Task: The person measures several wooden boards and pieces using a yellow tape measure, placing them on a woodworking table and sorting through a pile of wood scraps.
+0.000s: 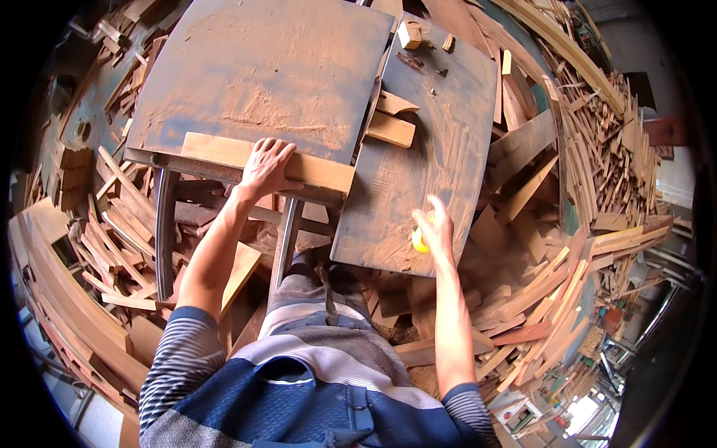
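Observation:
A long pale wooden board (216, 148) lies along the near edge of the left metal tabletop (276, 67). My left hand (267, 166) is over the middle of this board, its fingers bent across the top face and pressing it. Above the near part of the right, lower metal plate (426, 164) is my right hand (437, 228), closed around a small rounded yellow object (419, 240). Most of that object is hidden by the hand, so its kind cannot be made out. Two short wooden pieces, one a block (391, 130), stick out from the gap between the tabletops.
Sawdust covers both metal surfaces. A wood block (409, 34) and dark scraps (410, 61) lie at the right plate's far end. Piles of offcuts (119, 246) surround the table, with long curved strips (582, 157) on the right. Metal legs (164, 231) stand near my knees.

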`<state>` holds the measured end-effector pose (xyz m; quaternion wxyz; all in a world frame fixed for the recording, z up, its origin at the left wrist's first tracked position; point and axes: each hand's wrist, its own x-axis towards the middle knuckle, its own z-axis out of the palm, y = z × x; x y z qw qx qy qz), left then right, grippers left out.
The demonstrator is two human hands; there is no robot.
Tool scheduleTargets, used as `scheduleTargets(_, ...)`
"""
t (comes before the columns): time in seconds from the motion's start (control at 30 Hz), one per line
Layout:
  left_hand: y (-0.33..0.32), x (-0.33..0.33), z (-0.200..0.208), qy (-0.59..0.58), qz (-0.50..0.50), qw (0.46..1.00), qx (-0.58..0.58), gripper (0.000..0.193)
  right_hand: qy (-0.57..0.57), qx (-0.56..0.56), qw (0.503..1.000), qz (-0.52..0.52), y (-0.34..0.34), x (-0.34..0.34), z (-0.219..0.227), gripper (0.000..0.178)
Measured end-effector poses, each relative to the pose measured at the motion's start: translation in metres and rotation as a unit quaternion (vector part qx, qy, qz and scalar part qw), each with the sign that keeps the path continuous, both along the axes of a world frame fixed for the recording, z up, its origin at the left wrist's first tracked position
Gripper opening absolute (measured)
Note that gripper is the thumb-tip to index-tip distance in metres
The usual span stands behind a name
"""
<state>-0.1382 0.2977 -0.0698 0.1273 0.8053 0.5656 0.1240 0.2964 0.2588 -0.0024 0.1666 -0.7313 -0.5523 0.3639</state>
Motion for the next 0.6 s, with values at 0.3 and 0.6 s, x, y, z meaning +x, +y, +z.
scheduleTargets(0.3, -0.048, -0.001, 0.007, -0.03, 0.018, 0.999, -0.013, 0.085, -0.204, 0.059, 0.951, 0.224, 0.175, -0.05, -0.048, 0.098)
scheduleTargets(0.6, -0.044, 0.0, 0.012, -0.02, 0.023, 0.999, -0.024, 0.081, -0.15, 0.029, 0.98, 0.128, 0.08, -0.01, -0.053, 0.059)
